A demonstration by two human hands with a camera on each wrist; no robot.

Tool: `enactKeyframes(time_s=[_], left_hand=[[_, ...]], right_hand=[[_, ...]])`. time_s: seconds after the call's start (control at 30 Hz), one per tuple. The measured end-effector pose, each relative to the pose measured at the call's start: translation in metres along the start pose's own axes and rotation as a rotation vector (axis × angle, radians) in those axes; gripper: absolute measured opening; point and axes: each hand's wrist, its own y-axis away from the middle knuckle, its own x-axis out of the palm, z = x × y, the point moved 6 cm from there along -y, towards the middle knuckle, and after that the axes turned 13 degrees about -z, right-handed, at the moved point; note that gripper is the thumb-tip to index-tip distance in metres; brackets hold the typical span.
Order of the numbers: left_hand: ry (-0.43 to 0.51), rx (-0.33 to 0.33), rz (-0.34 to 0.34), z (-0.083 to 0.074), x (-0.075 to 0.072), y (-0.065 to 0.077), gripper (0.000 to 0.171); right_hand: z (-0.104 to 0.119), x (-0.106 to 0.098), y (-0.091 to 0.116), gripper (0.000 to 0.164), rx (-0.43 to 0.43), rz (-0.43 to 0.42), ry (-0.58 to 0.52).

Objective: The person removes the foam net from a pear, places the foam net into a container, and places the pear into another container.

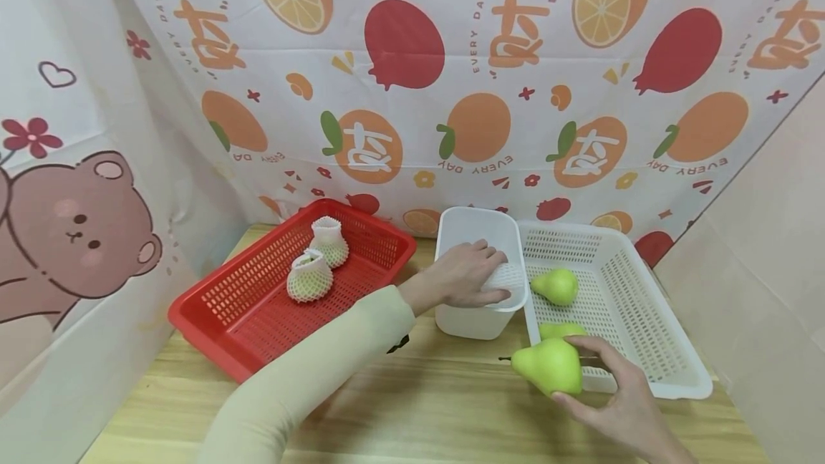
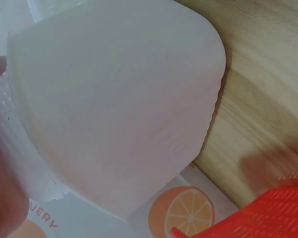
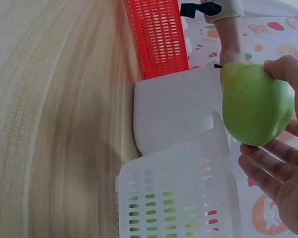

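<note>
presently: right hand (image 1: 621,399), grasping green pear (image 1: 548,366) at near left corner of white basket (image 1: 683,382); left hand (image 1: 467,274), at mouth of white bin (image 1: 473,324) over foam netting (image 1: 507,279), grip cannot be told. step, seemingly: fetching netting for pear; next calls for lift past bin rim. room: tabletop (image 1: 412,407) bare before bin; basket crowds bin's right side.

Left arm (image 1: 316,364) outstretched, right fingers (image 1: 601,347) curved
</note>
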Motion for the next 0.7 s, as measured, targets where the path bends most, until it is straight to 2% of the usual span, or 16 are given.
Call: enactKeyframes(time_s=[0.27,0.4,0.7], left_hand=[[-0.036,-0.065,0.053,0.005,0.005,0.003,0.079],[-0.038,-0.080,0.069,0.008,0.004,0.006,0.079],[-0.050,-0.055,0.049,0.011,-0.002,0.015,0.076]], right_hand=[[0.000,0.000,-0.001,0.084,-0.001,-0.002,0.006],[-0.001,0.000,-0.001,0.084,-0.010,-0.008,0.003],[0.001,-0.008,-0.008,0.086,-0.069,-0.034,-0.008]])
